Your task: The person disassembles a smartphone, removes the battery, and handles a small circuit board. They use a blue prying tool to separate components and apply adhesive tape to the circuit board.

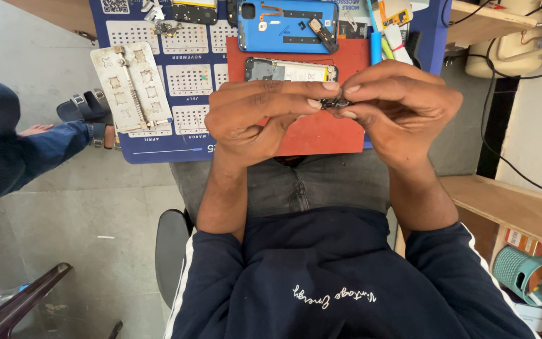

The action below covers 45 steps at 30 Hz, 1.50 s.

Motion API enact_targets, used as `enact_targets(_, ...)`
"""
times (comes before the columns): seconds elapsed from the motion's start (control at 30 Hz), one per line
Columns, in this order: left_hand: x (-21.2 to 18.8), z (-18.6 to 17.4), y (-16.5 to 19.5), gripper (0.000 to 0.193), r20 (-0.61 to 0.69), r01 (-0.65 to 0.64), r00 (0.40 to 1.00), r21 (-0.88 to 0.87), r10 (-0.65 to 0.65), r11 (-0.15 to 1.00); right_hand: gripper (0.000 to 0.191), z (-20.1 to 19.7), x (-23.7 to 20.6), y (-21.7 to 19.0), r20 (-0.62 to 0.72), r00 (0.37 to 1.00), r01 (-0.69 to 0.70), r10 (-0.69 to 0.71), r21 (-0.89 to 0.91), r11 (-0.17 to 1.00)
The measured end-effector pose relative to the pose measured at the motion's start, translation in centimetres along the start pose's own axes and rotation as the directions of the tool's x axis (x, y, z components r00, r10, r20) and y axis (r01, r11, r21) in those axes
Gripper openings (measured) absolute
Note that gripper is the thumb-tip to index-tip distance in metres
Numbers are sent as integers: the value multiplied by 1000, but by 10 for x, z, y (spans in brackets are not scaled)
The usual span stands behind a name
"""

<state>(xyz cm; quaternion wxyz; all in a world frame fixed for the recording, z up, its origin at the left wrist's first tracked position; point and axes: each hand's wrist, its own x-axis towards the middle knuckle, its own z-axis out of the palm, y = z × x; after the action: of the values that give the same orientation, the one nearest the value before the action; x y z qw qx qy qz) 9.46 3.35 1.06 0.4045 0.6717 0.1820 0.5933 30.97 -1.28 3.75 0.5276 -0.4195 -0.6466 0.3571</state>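
Observation:
My left hand [255, 116] and my right hand [396, 103] meet above a red work mat [321, 135], fingertips pinched together. Between them they hold a small dark phone part [334, 103], mostly hidden by the fingers. Just beyond the hands, an opened phone body [290, 70] with its insides showing lies on the red mat. Farther back lies a blue phone back cover [286, 25] with small parts resting on it.
A blue calendar mat [189, 81] covers the table and carries a white metal holding jig [132, 88]. Tools and small parts lie at the far edge. Another person's leg and sandalled foot [86, 116] are at the left. Wooden shelves [509, 204] and cables stand at the right.

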Motion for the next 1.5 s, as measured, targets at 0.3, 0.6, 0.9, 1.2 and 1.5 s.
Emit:
enact_targets(0.3,-10,-28,4,9,-170,98,982,51,-88,994,84,-18,0,32,92,967,-251,236,450,857)
enact_targets(0.6,-10,-40,-4,11,-306,30,952,11,-25,999,81,-5,-44,100,303,934,99,190,-729,677)
enact_targets(0.9,-4,-28,14,14,-212,28,977,207,16,978,77,5,-37,110,316,938,158,143,-755,637)
enact_targets(1.2,1,-25,24,14,-185,-3,982,227,46,974,74,6,-42,106,295,946,126,135,-717,685)
enact_targets(1.5,4,-22,33,15,-177,-11,983,260,59,965,72,5,-46,102,263,954,86,146,-702,707)
